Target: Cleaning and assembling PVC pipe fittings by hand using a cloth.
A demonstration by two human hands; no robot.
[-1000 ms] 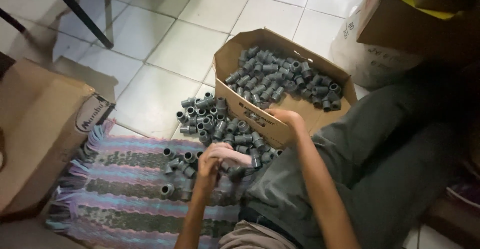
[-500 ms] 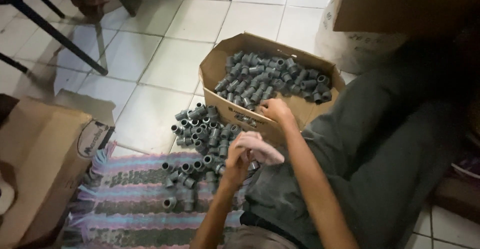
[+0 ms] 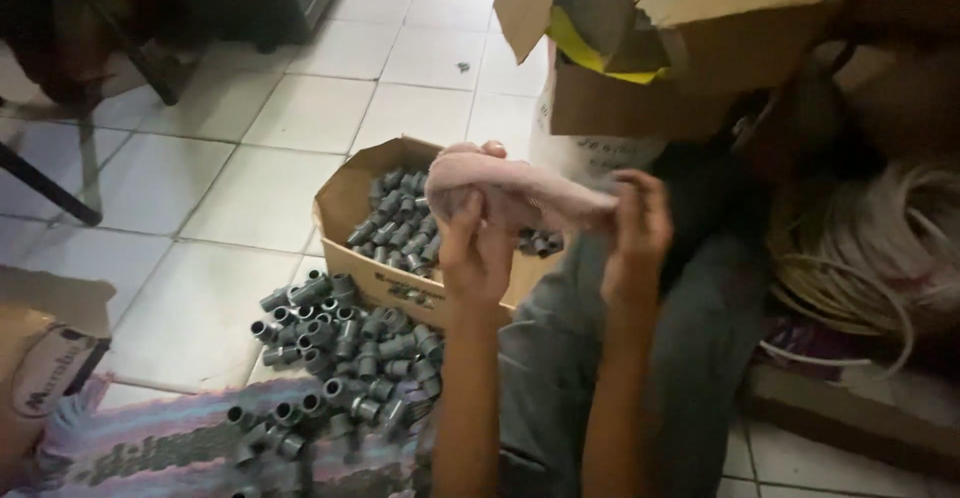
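A: What have you got in your hands?

B: Your left hand [image 3: 478,248] is closed on one end of a pale pink cloth [image 3: 510,190], fingers wrapped under it and thumb over. Your right hand [image 3: 640,228] pinches the other end, at 3 o'clock from the left. The cloth hangs between them, raised above your lap.

A: How does it handle?

B: I judge it light and limp. It sags and bunches, so take it by the ends or a gathered fold; it will not slip much.

A: What lies around it?

B: Behind the cloth, at 10 o'clock, an open cardboard box [image 3: 345,203] holds grey pipe fittings. At 7 o'clock a heap of fittings [image 3: 340,343] lies on the tiled floor [image 3: 260,168] and spills onto a striped rug [image 3: 150,443]. At 3 o'clock a coil of white tubing [image 3: 880,248] rests.
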